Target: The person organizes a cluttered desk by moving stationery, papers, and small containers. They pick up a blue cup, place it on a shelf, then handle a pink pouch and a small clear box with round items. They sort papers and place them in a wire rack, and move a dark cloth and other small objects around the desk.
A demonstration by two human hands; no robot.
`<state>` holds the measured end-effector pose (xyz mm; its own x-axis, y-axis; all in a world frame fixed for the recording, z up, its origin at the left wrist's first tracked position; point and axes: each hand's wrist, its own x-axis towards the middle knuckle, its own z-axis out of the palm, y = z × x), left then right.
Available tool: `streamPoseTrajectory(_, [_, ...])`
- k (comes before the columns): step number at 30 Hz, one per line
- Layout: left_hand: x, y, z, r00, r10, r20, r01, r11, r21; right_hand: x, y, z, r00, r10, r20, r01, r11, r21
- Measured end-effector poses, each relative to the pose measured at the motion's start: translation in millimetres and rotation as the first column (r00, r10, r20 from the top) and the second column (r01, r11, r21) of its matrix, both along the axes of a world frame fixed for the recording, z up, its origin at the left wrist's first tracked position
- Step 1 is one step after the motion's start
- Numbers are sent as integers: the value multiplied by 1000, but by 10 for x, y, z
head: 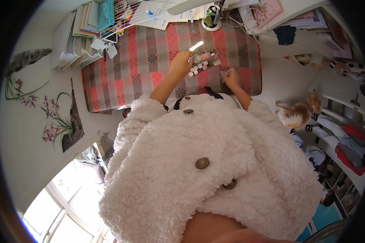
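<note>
My left hand (182,63) is at the left edge of a clear plastic case (213,52), its fingers on the rim. Inside the case are several small jars, and a pink item (205,56) lies among them. Several small white-capped jars (196,72) are grouped at the case's near side. To the right and nearer to me, my right hand (232,79) grips a small clear plastic box (224,75) just above the tablecloth. What is in that small box is too small to tell.
A red and grey checked tablecloth (152,60) covers the table. At its back are a wire rack (124,15), papers (153,22), a round-based ornament (211,24) and white cables (241,27). Folders (67,39) stand at left. A dog (295,114) is on the floor at right.
</note>
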<state>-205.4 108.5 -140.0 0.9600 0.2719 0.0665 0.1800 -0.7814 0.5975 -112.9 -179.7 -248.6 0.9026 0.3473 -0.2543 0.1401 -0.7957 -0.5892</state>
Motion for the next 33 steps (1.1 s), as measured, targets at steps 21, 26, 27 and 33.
streamPoseTrajectory(21, [-422, 161, 117, 998, 7, -62, -5, 999, 33, 263, 1352, 993, 577, 653, 490, -761, 648, 34])
streamPoseTrajectory(26, [-315, 122, 279, 979, -177, -99, 174, 984, -39, 655, 1125, 907, 770, 413, 487, -584, 763, 277])
streamPoseTrajectory(27, [-282, 110, 293, 979, -194, -61, 192, 981, -30, 720, 1034, 917, 790, 391, 473, -549, 794, 261])
streamPoseTrajectory(33, [-98, 56, 165, 964, -265, -10, 265, 963, 47, 730, 822, 1008, 718, 494, 491, -612, 784, 105])
